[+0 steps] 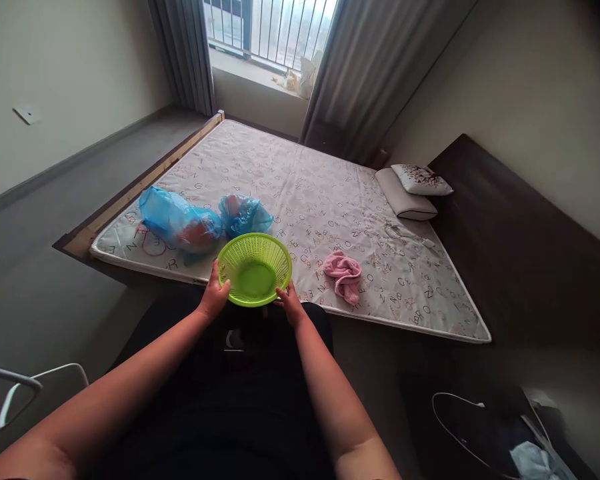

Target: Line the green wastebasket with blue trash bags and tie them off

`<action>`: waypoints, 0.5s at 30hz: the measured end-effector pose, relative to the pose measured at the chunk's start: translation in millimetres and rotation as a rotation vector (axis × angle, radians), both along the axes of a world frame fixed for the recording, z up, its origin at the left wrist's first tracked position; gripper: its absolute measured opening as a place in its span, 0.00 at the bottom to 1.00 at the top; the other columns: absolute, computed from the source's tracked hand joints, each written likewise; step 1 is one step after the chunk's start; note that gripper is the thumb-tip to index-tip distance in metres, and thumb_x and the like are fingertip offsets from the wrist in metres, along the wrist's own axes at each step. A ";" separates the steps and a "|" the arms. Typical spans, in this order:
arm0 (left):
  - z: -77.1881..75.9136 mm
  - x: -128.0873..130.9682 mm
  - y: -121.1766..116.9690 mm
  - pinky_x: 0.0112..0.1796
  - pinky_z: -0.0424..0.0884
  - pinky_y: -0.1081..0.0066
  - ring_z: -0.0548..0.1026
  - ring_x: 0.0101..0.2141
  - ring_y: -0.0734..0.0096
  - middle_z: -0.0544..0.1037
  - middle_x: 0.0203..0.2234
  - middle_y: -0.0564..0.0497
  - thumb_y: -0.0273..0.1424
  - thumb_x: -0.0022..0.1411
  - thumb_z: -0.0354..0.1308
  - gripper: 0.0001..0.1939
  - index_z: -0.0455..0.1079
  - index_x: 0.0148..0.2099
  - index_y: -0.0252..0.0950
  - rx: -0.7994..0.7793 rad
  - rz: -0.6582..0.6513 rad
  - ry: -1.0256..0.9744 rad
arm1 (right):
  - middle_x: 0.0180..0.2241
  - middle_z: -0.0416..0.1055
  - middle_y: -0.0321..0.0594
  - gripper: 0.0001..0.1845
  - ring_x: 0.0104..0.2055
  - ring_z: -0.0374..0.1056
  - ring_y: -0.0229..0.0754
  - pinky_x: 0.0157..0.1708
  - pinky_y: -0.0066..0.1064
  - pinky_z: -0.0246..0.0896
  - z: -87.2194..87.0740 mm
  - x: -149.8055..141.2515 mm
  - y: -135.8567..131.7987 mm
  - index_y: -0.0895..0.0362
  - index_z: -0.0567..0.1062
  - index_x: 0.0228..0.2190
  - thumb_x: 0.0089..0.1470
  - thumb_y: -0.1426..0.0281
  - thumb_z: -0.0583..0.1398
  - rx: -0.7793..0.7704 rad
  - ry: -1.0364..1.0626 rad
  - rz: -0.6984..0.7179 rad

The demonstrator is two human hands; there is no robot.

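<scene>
A bright green plastic colander [255, 279] with slotted sides is held between my two hands at the near edge of the mattress, its open top facing me. My left hand [214, 293] grips the left rim with the thumb over the edge. On the opposite side, my right hand [291, 303] is closed on the lower right rim. Nothing shows inside the colander. Just beyond it lie a large blue plastic bag [175, 217] with something reddish inside and a smaller blue plastic bag [245, 213]. A crumpled pink cloth [343, 275] rests to the right.
The letter-printed mattress [310, 187] lies on a wooden bed frame [180, 152]. A beige pillow [405, 193] and a white patterned cushion [423, 180] sit by the dark headboard [500, 220]. A white cable [435, 407] hangs at lower right. White metal tubing [35, 387] stands at lower left.
</scene>
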State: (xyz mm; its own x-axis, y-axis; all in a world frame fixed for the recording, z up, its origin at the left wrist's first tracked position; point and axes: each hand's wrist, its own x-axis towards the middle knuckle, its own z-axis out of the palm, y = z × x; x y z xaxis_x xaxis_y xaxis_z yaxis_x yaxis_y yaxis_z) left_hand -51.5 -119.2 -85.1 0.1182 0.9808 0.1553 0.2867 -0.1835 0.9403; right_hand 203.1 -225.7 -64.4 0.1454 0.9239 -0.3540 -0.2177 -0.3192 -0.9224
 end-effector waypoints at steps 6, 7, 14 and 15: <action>7.7 5.2 -3.5 0.73 0.46 0.48 0.54 0.74 0.48 0.56 0.75 0.41 0.30 0.64 0.59 0.45 0.48 0.79 0.38 0.007 0.029 -0.012 | 0.66 0.64 0.49 0.35 0.71 0.57 0.56 0.69 0.51 0.55 -11.0 36.7 23.1 0.51 0.65 0.64 0.65 0.44 0.50 0.007 -0.598 -0.170; 7.7 5.6 -5.1 0.73 0.47 0.48 0.54 0.74 0.48 0.56 0.75 0.40 0.31 0.64 0.59 0.44 0.47 0.79 0.37 0.006 0.027 -0.016 | 0.66 0.64 0.52 0.32 0.71 0.56 0.54 0.70 0.51 0.52 -11.3 50.9 29.2 0.54 0.66 0.63 0.68 0.50 0.46 -0.043 -0.746 -0.259; 2.5 13.8 -17.6 0.73 0.49 0.50 0.53 0.74 0.50 0.53 0.76 0.40 0.40 0.71 0.55 0.42 0.42 0.79 0.39 -0.170 0.049 -0.136 | 0.70 0.46 0.74 0.33 0.72 0.47 0.70 0.67 0.59 0.46 -17.6 186.0 32.4 0.67 0.71 0.60 0.56 0.64 0.62 -0.316 -1.144 -0.519; 1.4 14.0 -18.4 0.73 0.50 0.51 0.54 0.74 0.50 0.55 0.75 0.40 0.40 0.71 0.55 0.42 0.42 0.79 0.40 -0.192 0.044 -0.158 | 0.71 0.44 0.72 0.33 0.70 0.50 0.69 0.65 0.58 0.47 -21.7 202.6 28.5 0.65 0.72 0.60 0.55 0.63 0.64 -0.343 -1.165 -0.506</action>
